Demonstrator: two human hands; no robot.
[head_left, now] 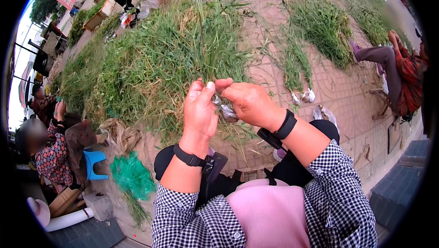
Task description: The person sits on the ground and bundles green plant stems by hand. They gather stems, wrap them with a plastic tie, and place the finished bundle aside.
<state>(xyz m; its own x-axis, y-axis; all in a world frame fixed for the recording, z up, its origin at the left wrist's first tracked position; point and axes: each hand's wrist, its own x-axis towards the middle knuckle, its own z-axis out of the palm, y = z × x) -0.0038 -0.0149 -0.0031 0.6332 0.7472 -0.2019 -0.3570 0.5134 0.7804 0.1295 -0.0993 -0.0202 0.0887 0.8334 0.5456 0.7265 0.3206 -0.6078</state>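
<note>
In front of my chest, my left hand (200, 111) pinches the lower stems of a thin bunch of green grass (209, 60) between thumb and fingers. The blades point away from me, and one long stalk rises above the rest. My right hand (252, 105) is closed right beside it, fingers curled in at the same stems. Shiny clear plastic (227, 112) shows below the right fingers, around something greyish. How it joins the stems is partly hidden by my hands.
A large heap of cut grass (151, 60) lies ahead on paving. Two grass bunches (295, 65) with plastic-wrapped ends (303, 96) lie to the right, near another pile (320, 31). At left are a green plastic bag (132, 175), a blue stool (94, 165) and seated people; another person (407, 76) sits right.
</note>
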